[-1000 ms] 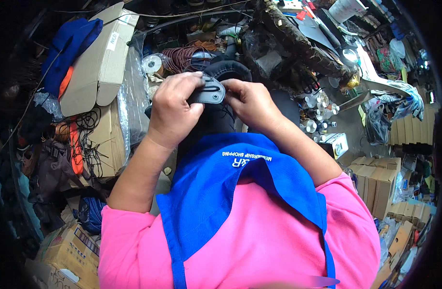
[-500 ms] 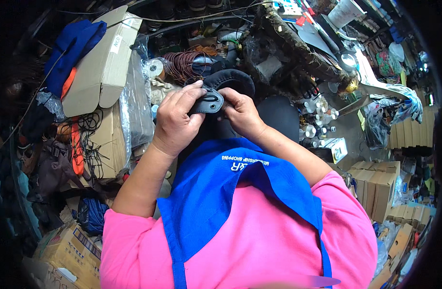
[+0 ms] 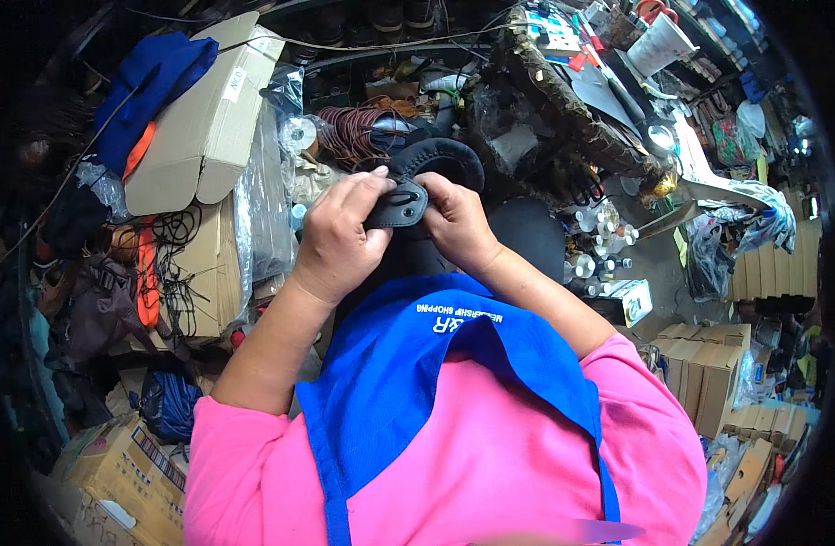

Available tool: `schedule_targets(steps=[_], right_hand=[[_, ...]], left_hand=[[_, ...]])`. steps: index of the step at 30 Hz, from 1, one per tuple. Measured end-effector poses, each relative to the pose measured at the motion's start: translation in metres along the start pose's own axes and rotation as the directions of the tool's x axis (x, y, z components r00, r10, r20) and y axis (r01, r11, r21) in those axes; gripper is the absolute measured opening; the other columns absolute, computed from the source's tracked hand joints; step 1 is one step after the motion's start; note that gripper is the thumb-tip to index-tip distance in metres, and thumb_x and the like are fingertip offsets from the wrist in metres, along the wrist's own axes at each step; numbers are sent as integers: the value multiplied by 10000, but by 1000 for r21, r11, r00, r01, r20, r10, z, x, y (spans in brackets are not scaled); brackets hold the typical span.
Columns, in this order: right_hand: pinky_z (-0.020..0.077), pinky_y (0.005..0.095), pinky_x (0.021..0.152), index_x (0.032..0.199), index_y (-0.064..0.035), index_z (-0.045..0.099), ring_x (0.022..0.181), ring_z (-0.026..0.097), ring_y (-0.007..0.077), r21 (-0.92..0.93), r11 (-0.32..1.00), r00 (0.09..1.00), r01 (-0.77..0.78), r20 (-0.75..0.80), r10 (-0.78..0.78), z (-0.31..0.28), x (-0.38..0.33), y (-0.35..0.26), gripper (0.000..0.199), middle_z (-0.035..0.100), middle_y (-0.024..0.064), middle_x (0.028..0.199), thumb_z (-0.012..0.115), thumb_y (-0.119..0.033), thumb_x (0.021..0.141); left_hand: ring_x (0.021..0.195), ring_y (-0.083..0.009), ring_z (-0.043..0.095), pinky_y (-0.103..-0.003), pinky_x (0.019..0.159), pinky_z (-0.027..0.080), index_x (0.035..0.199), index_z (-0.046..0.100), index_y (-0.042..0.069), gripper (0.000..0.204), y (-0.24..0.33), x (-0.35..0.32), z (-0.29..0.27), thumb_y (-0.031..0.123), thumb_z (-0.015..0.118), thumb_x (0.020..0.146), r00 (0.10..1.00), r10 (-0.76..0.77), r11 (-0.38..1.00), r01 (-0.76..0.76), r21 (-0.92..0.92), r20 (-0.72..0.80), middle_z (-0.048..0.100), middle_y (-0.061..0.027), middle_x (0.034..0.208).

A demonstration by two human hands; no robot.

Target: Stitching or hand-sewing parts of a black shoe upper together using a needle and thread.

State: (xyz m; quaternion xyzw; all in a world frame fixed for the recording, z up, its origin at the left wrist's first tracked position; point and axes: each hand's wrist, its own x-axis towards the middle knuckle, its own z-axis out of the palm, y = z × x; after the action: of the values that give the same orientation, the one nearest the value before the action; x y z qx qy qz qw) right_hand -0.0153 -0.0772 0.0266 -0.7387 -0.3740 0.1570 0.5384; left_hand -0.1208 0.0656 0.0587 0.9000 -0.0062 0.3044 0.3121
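Both hands hold a black stitched leather piece (image 3: 398,214) above my lap. Its rounded end carries a dark slot and a small round eyelet, and a curved padded black band (image 3: 463,156) arches behind it. My left hand (image 3: 345,232) is closed on the left side, thumb below and fingers over the top edge. On the right edge, my right hand (image 3: 456,218) grips it between thumb and bent fingers. The fingers cover part of the piece, so I cannot tell what the whole item is.
Flattened cardboard (image 3: 186,127) leans at the left under blue cloth (image 3: 149,77). Beyond my hands lie coiled brown cord (image 3: 367,127) and a spool (image 3: 298,135). Small bottles (image 3: 604,227) stand at the right, near a cluttered bench (image 3: 581,91) and cardboard boxes (image 3: 704,364).
The leather piece has tipped slightly, so its slot and eyelet face me more. Both hands keep their hold. The whole view has shifted a little.
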Motion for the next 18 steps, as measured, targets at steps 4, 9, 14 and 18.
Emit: schedule_targets(steps=[4, 9, 14, 18], right_hand=[[506, 255, 643, 1022, 0, 609, 738, 609, 97, 388, 886, 966, -255, 71, 247, 6, -7, 6, 160, 651, 65, 848, 582, -68, 880], [513, 241, 657, 1024, 15, 627, 785, 602, 99, 629, 740, 961, -240, 44, 274, 5, -12, 18, 197, 647, 23, 887, 629, -115, 876], [455, 216, 728, 986, -1, 634, 789, 552, 66, 570, 781, 956, -255, 26, 294, 6, -7, 23, 155, 628, 16, 879, 639, -103, 869], [449, 209, 646, 946, -8, 642, 720, 544, 63, 552, 813, 965, -185, -52, 255, 12, -3, 27, 140, 625, 2, 823, 653, -114, 855]], left_hand=[[890, -320, 606, -361, 787, 498, 1017, 599, 33, 401, 1, 1, 2, -45, 623, 624, 996, -77, 997, 76, -13, -51, 595, -149, 963], [888, -302, 613, -349, 785, 500, 956, 624, 36, 346, -2, 4, -1, -48, 637, 620, 996, -81, 997, 82, 8, -46, 593, -144, 974], [853, -300, 623, -362, 759, 515, 905, 633, 29, 309, -6, 3, 1, -39, 648, 604, 992, -48, 999, 47, -9, -115, 616, -133, 927], [831, -301, 626, -362, 757, 515, 912, 638, 30, 316, -8, 4, 2, -36, 650, 603, 993, -53, 999, 52, -5, -109, 630, -135, 893]])
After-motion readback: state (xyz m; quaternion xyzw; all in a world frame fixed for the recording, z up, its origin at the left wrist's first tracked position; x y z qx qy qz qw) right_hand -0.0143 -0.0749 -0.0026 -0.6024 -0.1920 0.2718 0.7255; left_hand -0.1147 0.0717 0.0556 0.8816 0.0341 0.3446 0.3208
